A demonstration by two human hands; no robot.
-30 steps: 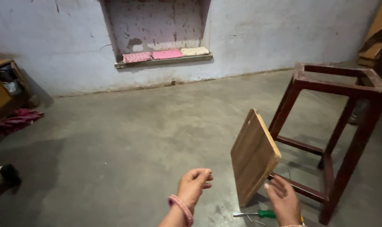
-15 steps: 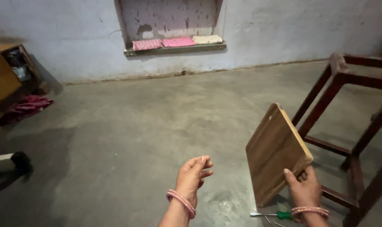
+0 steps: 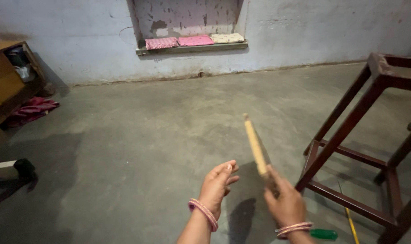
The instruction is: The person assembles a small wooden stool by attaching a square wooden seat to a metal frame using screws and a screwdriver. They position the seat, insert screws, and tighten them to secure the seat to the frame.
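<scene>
Head view: a person's right hand [image 3: 284, 205] grips the lower end of a thin wooden board [image 3: 256, 145], fingers closed round it and blurred with motion. The board is seen edge-on, tilted with its top end leaning left, lifted clear of the concrete floor [image 3: 137, 149]. The left hand [image 3: 218, 185] hangs just beside the board, apart from it, palm turned toward it and fingers loosely curled, holding nothing. Both wrists carry pink bangles.

Just right of the hands stands a dark red wooden stool frame [image 3: 350, 135], with no seat panel visible and its rungs bare, set on the floor toward the right edge of the frame. On the floor beneath the right wrist lies a green-handled screwdriver [image 3: 324, 234], and near it a slim yellow rod [image 3: 350, 221] runs under the frame's lower rung.

Along the far wall, a ledge [image 3: 192, 47] holds three folded cloths, two pink and one pale. At the left edge stands a wooden cabinet [image 3: 6, 77], with a red cloth [image 3: 31, 110] heaped on the floor beside it.
</scene>
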